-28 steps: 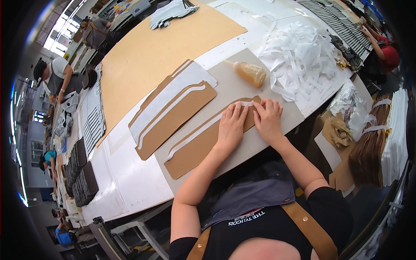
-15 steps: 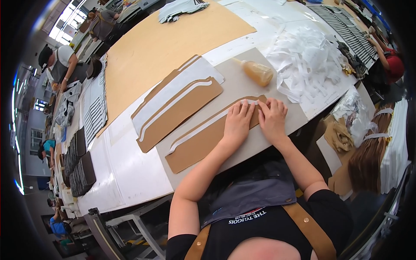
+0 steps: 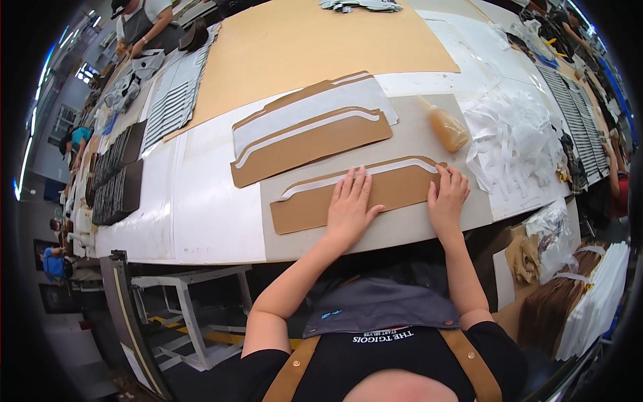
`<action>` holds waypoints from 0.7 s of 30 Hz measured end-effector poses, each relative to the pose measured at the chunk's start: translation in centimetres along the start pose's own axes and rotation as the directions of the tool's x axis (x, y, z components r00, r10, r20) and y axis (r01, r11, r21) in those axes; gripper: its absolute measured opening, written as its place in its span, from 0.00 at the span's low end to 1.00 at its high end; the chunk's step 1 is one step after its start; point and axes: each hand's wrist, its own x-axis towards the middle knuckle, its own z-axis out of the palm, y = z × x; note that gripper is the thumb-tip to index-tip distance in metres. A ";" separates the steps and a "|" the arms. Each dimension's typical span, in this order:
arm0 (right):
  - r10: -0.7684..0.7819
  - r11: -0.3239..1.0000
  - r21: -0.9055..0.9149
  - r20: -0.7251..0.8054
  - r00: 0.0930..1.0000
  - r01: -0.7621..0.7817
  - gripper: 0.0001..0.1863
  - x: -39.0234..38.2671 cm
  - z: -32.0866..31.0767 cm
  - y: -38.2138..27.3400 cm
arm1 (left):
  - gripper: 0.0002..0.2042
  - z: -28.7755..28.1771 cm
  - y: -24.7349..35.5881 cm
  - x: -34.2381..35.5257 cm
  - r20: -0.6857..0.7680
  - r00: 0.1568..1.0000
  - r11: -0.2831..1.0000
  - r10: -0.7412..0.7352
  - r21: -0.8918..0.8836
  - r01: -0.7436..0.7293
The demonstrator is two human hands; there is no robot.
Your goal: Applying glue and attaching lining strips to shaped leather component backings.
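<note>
Even pressure probably best keeps the brown panel [image 3: 301, 213] flat near the front edge of the worktop [image 3: 207, 234], the left hand [image 3: 350, 211] spread over its white strip [image 3: 404, 165], gripping nothing, the right hand [image 3: 448, 203] half-curled at the panel's right end, grip unclear.

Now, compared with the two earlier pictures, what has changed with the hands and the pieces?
The left hand has moved left along the near brown piece and lies flat around its middle, apart from the right hand. More of the white strip shows at the right end. The right hand stays there; the bottle stays beyond. The whole view has shifted.
</note>
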 end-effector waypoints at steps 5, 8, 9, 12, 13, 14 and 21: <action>-0.302 0.911 0.331 0.126 0.945 0.247 0.24 0.8 0.7 -5.3 | 0.30 -4.2 -5.1 -3.4 -0.202 0.956 0.972 -0.214 0.055 0.229; -0.491 0.794 0.492 0.171 0.854 0.357 0.24 0.9 1.8 -9.2 | 0.20 -6.5 -8.6 -4.9 -0.298 0.898 0.937 -0.323 0.033 0.348; -0.564 0.745 0.534 0.181 0.806 0.401 0.24 0.9 2.0 -10.2 | 0.16 -6.8 -9.4 -5.2 -0.352 0.876 0.927 -0.330 0.056 0.372; -0.621 0.706 0.569 0.213 0.755 0.421 0.24 1.1 2.8 -11.9 | 0.13 -7.2 -10.6 -5.6 -0.323 0.877 0.922 -0.357 0.026 0.385; -0.629 0.700 0.573 0.214 0.747 0.426 0.24 1.0 3.1 -12.2 | 0.13 -7.2 -10.9 -5.6 -0.326 0.871 0.918 -0.367 0.024 0.395; -0.642 0.692 0.576 0.216 0.736 0.434 0.24 0.9 3.4 -12.4 | 0.13 -7.0 -11.2 -5.6 -0.325 0.873 0.923 -0.363 0.006 0.386; -0.672 0.688 0.547 0.233 0.703 0.476 0.23 0.6 4.1 -12.7 | 0.12 -6.9 -11.8 -5.3 -0.328 0.863 0.923 -0.383 -0.097 0.373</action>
